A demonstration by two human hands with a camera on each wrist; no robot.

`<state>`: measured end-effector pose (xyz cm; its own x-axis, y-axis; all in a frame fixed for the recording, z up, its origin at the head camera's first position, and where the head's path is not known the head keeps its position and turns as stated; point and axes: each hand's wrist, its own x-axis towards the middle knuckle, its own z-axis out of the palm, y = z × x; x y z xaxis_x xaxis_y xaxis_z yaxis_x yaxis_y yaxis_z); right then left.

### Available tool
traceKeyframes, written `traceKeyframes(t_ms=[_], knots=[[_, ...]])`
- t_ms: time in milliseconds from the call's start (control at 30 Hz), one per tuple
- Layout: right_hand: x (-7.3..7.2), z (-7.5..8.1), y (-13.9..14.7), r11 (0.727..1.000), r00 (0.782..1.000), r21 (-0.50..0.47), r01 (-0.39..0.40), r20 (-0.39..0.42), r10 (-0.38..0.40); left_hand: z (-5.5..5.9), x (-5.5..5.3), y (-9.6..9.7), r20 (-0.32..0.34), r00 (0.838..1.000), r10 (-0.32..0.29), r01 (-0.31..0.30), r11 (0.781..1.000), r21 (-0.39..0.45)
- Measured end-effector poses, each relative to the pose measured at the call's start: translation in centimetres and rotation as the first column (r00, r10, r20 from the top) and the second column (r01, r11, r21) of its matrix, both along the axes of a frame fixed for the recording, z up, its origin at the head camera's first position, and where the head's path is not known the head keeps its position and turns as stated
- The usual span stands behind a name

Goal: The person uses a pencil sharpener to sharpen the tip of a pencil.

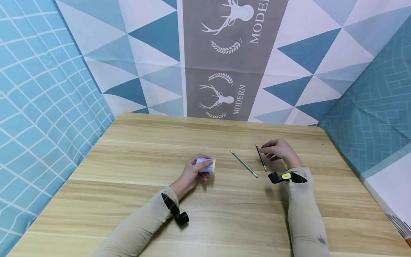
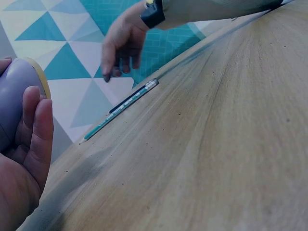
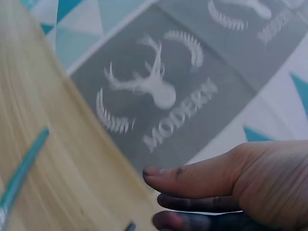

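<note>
My left hand [image 1: 190, 174] grips a small lilac cylinder [image 1: 208, 169] with a yellow rim, thumb across its side, held over the table. In the left wrist view the lilac cylinder [image 2: 13, 103] shows at the left edge against the curled fingers. To its right lies a teal pencil [image 1: 244, 164], slanting on the wood. A black pencil [image 1: 261, 159] rests beside it. My right hand [image 1: 280, 150] hovers at the black pencil, loosely bent fingers over it and holding nothing. The right wrist view shows only the tip of the black pencil [image 3: 130, 226] below the thumb.
The wood-grain table [image 1: 231, 214] reaches back to a patterned cloth wall [image 1: 221, 64]. Blue checked cloth [image 1: 41, 89] hangs at the left, teal cloth [image 1: 372, 100] at the right. A black strap with a camera [image 1: 182, 218] sits on the left wrist, another camera [image 1: 274, 177] on the right.
</note>
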<state>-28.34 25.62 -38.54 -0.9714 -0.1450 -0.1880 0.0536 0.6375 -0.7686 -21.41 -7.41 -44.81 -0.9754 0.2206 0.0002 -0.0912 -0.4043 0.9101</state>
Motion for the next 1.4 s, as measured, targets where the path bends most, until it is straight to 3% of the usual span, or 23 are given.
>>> traceKeyframes(t_ms=[200, 433, 600, 800, 1100, 1233, 1400], knots=[[0.5, 0.9, -2.3, 0.992, 0.993, -0.045, -0.114, 0.019, 0.115, -0.1, -0.1, -0.1, -0.005, 1.0, 0.0, 0.0, 1.0, 0.006], [0.5, -1.0, -4.5, 0.977, 0.975, 0.037, -0.21, 0.087, 0.206, -0.1, -0.1, 0.0, 0.003, 1.0, 0.003, -0.003, 1.0, 0.007], [0.2, -2.3, -5.4, 0.969, 0.977, 0.133, -0.208, 0.069, 0.2, -0.2, -0.1, 0.1, 0.004, 1.0, 0.005, -0.005, 1.0, 0.004], [0.3, -2.6, -6.0, 0.97, 0.982, 0.154, -0.187, 0.047, 0.182, -0.1, 0.0, 0.0, 0.004, 1.0, 0.009, -0.009, 1.0, 0.004], [0.5, -1.6, -5.6, 0.973, 0.98, 0.122, -0.197, 0.057, 0.191, -0.1, -0.1, -0.1, 0.008, 1.0, 0.006, -0.006, 1.0, 0.004], [0.8, -0.4, -5.3, 0.974, 0.977, 0.07, -0.215, 0.004, 0.215, -0.1, -0.2, -0.1, 0.015, 1.0, 0.006, -0.006, 1.0, 0.001], [1.6, 1.5, -4.8, 0.96, 0.956, 0.012, -0.281, -0.085, 0.281, -0.1, -0.1, -0.1, 0.019, 1.0, 0.006, -0.006, 1.0, 0.004]])
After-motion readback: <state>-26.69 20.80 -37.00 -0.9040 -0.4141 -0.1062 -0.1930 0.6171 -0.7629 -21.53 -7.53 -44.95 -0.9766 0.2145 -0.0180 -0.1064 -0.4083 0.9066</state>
